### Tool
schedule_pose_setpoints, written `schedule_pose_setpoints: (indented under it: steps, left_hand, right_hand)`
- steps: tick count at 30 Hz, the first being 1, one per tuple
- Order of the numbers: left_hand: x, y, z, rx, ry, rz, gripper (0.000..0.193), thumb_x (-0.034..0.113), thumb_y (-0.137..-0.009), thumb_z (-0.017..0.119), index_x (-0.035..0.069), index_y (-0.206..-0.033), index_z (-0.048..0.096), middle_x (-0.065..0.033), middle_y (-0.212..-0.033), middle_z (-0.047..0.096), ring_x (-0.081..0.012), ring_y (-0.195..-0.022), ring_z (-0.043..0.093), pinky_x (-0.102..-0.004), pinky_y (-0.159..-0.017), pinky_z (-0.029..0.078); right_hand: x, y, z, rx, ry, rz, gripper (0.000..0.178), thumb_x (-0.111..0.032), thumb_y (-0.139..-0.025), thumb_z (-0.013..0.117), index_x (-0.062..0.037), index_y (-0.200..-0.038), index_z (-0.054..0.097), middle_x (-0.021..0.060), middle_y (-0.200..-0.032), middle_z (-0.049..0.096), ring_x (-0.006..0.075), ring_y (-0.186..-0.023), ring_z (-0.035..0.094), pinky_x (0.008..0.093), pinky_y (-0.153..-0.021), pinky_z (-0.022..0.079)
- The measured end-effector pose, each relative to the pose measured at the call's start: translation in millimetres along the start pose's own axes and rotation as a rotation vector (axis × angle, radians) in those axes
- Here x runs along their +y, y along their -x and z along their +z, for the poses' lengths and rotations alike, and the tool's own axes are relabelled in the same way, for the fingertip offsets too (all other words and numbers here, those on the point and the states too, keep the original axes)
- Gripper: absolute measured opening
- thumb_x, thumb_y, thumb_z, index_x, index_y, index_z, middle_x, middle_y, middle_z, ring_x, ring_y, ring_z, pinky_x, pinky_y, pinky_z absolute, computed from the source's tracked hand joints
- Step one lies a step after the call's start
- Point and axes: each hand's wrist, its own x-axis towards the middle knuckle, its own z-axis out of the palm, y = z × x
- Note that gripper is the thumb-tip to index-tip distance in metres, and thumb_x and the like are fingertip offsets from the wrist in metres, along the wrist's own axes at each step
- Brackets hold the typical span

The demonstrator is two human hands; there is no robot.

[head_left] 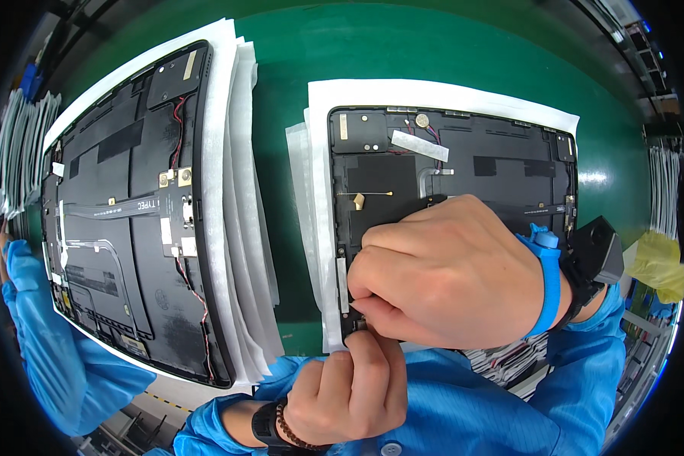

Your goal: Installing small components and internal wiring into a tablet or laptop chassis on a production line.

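Green table: left panel, left edge; yellow bag, right edge. Right hand blocks right panel; left hand at its lower-left corner. Both curled, can't tell what's held.

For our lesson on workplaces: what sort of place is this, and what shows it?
Probably an electronics assembly workshop: there are wired black device casings, a green worktop beneath them, and a blue strap on the person's wrist.

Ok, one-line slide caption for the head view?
Left hand and right hand at the near-left corner of a black device housing on white sheets, green table beneath.
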Motion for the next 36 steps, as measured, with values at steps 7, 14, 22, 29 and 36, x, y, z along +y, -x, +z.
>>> schedule_pose_setpoints:
  steps: [7, 14, 22, 29, 36]
  left_hand:
    - [0, 2, 1, 0.000, -0.008, 0.000, 0.017, 0.001, -0.074, 0.060, 0.002, -0.081, 0.075, -0.0115, -0.081, 0.062, -0.0102, -0.051, 0.044, -0.0220, -0.044, 0.026]
    - [1, 2, 2, 0.005, -0.010, -0.004, 0.017, 0.000, -0.074, 0.060, 0.002, -0.082, 0.075, -0.0115, -0.081, 0.062, -0.0101, -0.050, 0.044, -0.0218, -0.044, 0.026]
    - [-2, -1, 0, 0.003, -0.026, 0.011, 0.016, -0.001, -0.075, 0.062, 0.001, -0.083, 0.076, -0.0103, -0.081, 0.061, -0.0095, -0.051, 0.044, -0.0221, -0.043, 0.026]
    - [-11, -6, -12, -0.014, 0.062, -0.049, 0.022, 0.007, -0.082, 0.076, -0.003, -0.102, 0.075, -0.0062, -0.079, 0.056, -0.0127, -0.054, 0.049, -0.0264, -0.044, 0.038]
    - [-16, -13, -26, 0.010, 0.155, -0.190, 0.030, 0.020, -0.083, 0.083, 0.001, -0.105, 0.077, -0.0044, -0.080, 0.054, -0.0140, -0.053, 0.050, -0.0290, -0.043, 0.041]
  right_hand:
    - [0, 0, 1, 0.017, 0.000, -0.011, 0.017, -0.006, -0.071, 0.078, -0.0077, -0.077, 0.062, 0.0041, -0.069, 0.054, 0.0247, -0.056, 0.059, 0.0357, -0.047, 0.046]
    - [-1, -1, 0, 0.012, -0.008, -0.006, 0.017, -0.006, -0.072, 0.078, -0.0076, -0.078, 0.062, 0.0040, -0.070, 0.055, 0.0249, -0.057, 0.059, 0.0358, -0.048, 0.046]
    - [0, -2, -4, -0.034, -0.035, 0.030, 0.019, -0.008, -0.075, 0.078, -0.0090, -0.087, 0.063, 0.0046, -0.075, 0.059, 0.0278, -0.063, 0.061, 0.0376, -0.053, 0.049]
    - [3, -2, -6, -0.054, -0.059, 0.017, 0.018, -0.008, -0.076, 0.077, -0.0085, -0.087, 0.063, 0.0053, -0.076, 0.060, 0.0298, -0.064, 0.062, 0.0391, -0.054, 0.049]
    - [3, 0, -5, -0.045, -0.042, -0.001, 0.019, -0.006, -0.075, 0.077, -0.0074, -0.085, 0.061, 0.0058, -0.075, 0.059, 0.0302, -0.064, 0.062, 0.0400, -0.052, 0.048]
